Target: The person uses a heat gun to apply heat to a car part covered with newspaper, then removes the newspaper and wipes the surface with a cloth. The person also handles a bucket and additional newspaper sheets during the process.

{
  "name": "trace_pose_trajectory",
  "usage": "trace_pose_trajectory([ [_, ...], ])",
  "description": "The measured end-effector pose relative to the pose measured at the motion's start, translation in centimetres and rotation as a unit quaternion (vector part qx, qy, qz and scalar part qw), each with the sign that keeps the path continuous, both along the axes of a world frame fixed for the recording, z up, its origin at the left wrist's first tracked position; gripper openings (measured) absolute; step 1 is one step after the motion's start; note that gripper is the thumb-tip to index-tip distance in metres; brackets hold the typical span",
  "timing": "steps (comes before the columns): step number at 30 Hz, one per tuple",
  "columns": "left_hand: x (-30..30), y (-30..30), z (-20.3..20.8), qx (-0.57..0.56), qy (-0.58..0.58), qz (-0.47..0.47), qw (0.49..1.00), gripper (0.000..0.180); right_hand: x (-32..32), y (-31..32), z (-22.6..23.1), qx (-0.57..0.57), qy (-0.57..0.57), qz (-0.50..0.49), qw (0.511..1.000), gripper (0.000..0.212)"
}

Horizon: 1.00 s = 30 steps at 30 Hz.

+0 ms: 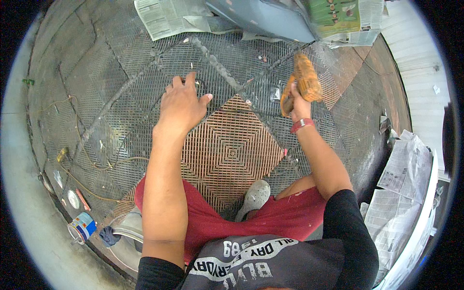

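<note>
Head view gives me a worn, mottled orange-brown tool, ahead and to the right, above the grated floor. I see the right grip curled around it; the left grip hangs open, fingers parted. The tool's long axis runs forward, tilting slightly left (which end is its nose, I cannot tell).

Pale block letters and numerals mark the dark shirt, bottom centre. Print on newspaper, lower right, and a blue-and-white can, lower left, is too small to read.
</note>
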State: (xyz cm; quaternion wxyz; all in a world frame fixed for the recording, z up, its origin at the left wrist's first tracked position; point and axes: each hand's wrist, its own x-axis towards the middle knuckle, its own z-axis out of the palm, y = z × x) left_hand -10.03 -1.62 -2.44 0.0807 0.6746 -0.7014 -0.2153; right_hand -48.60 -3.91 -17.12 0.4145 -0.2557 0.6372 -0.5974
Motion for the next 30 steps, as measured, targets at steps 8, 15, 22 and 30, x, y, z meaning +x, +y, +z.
trace_pose_trajectory([
  [8, 1.0, 0.3, 0.4, 0.003, 0.01, 0.018, 1.0, 0.07, 9.7, 1.5, 1.1, 0.024, 0.044, 0.11, 0.993, 0.056],
  [15, 3.4, 0.6, 0.7, -0.035, 0.028, 0.041, 0.998, 0.071, 14.2, -0.6, -2.2, -0.023, 0.223, 0.194, 0.955, 0.059],
  [22, 6.0, 1.4, 0.5, -0.089, 0.055, 0.093, 0.99, 0.076, 22.9, -3.8, -1.8, -0.064, 0.252, 0.223, 0.94, 0.053],
  [30, 9.4, 2.0, 0.6, -0.12, 0.103, 0.129, 0.979, 0.075, 33.0, -8.5, -1.0, -0.076, 0.186, 0.195, 0.96, 0.061],
])
